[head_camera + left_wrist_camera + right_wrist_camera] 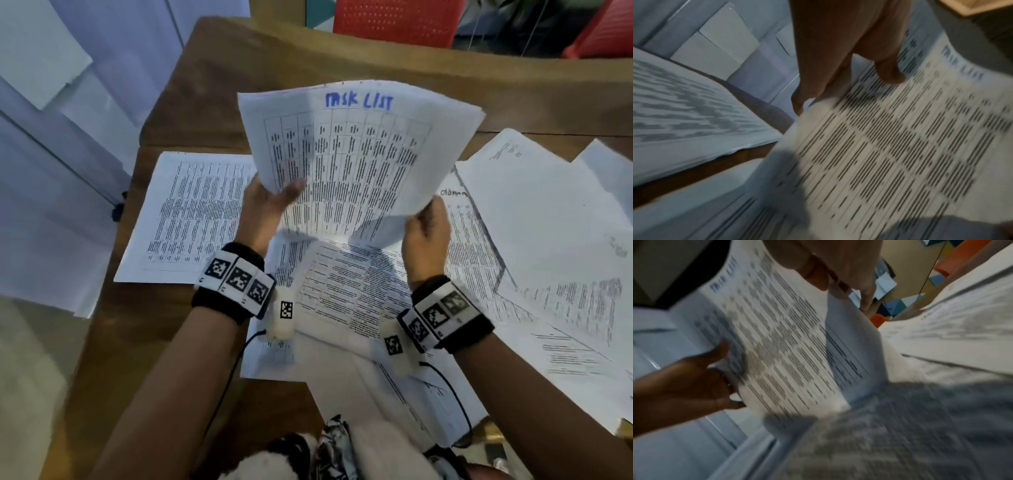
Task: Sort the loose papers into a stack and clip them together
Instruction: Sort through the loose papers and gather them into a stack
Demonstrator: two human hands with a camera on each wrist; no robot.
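A thin sheaf of printed papers (356,161), its top sheet headed "TASK LIST" in blue ink, is held up above the wooden table (212,89). My left hand (270,202) pinches its lower left edge, thumb on the printed face. At the lower right edge my right hand (426,229) grips the same sheaf. Both wrist views show the sheaf (890,146) (781,344) blurred, with the left thumb (890,73) on top and the right thumb (813,270) on the page. More loose printed sheets (191,219) lie flat on the table below. No clip is visible.
A spread of overlapping sheets (548,246) covers the table's right side, and one printed page (346,291) lies under my wrists. Red plastic chairs (397,20) stand beyond the far edge. White boards (41,51) lean at the left. Cables trail from both wristbands.
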